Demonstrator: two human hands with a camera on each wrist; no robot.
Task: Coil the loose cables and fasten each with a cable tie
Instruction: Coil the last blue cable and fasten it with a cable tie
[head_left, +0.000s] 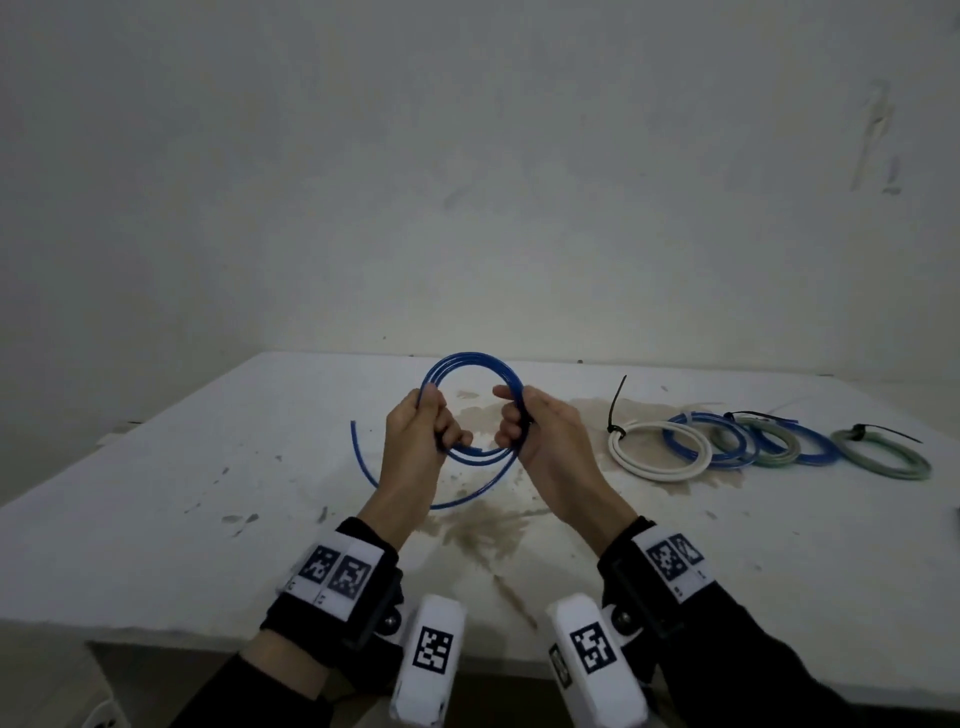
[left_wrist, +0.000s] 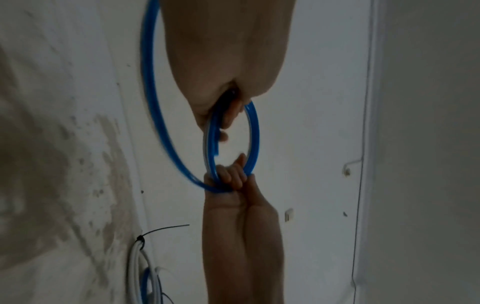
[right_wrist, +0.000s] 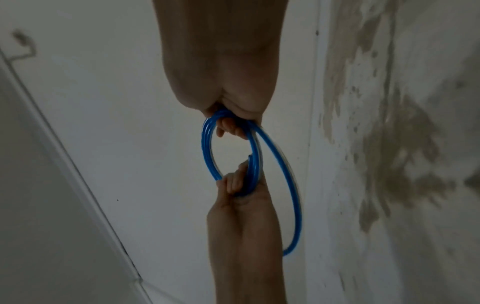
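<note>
**Blue cable half coiled above the table**

Both hands work nearest the camera: the left hand (head_left: 423, 434) and right hand (head_left: 530, 428) each curl their fingers round opposite sides of the blue cable (head_left: 470, 364), held above the stained table (head_left: 156, 493). Light and springy, it probably wants to unwind; its free tail (head_left: 363, 457) hangs left. Grip where the turns bunch. Tied coils (head_left: 769, 447) lie far right.
</note>
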